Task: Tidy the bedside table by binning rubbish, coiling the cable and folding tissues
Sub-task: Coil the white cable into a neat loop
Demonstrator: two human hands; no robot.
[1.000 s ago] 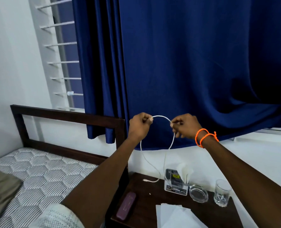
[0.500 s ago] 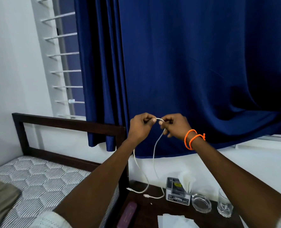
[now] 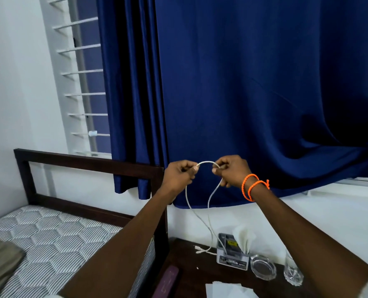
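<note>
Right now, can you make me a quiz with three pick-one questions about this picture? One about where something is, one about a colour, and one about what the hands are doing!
1. Where do the cable's loose ends lie?
A. on the bed
B. on the table
C. on the window bars

2. What colour are the bands on the right wrist?
A. orange
B. green
C. white

3. What are the hands doing?
A. both hang free
B. only one holds the cable
C. both pinch the cable

Answers:
1 B: the ends rest on the dark wood beside the tissue box.
2 A: bright orange loops circle that wrist.
3 C: the left hand and the right hand each pinch the cable, with a short arch of it between them.
</note>
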